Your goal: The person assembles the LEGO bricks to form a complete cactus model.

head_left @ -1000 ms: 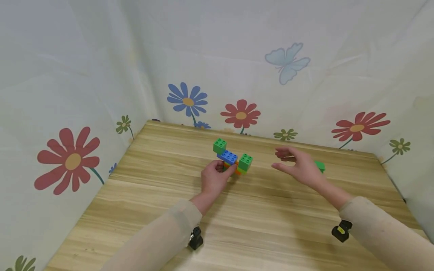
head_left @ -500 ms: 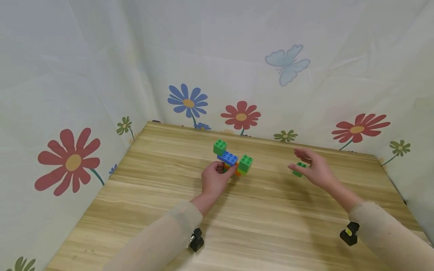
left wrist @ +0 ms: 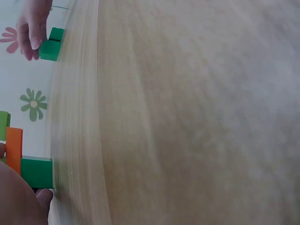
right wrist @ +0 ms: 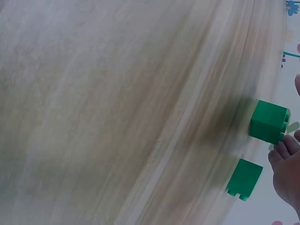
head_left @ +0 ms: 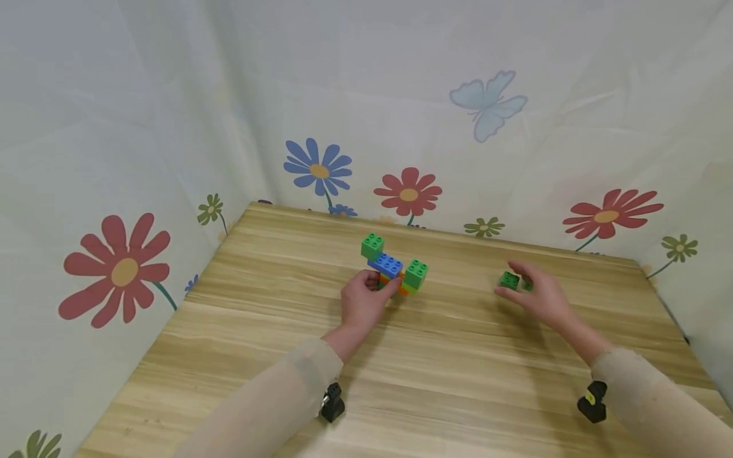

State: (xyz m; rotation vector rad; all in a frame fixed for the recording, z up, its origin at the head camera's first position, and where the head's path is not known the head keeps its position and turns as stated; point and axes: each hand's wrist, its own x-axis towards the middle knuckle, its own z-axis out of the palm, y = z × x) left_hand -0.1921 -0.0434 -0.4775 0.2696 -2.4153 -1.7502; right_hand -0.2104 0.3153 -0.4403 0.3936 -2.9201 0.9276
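My left hand grips a joined build of toy building bricks near the table's middle. A blue brick lies across it, with one green brick at its far-left end. Another green brick tops a lime piece on the right, and an orange brick shows below in the left wrist view. My right hand hovers at two loose green bricks. Its thumb and forefinger are spread around the nearer green brick; the second green brick is partly hidden behind the fingers.
The wood-grain table runs back to a pale curtain printed with flowers and a butterfly. Dark wrist-worn devices sit under both sleeves, the left device and the right device close above the tabletop.
My right hand has moved to the right, from beside the build to the loose green bricks, and its fingertips have come down around one. The left hand keeps its grip in the same spot.
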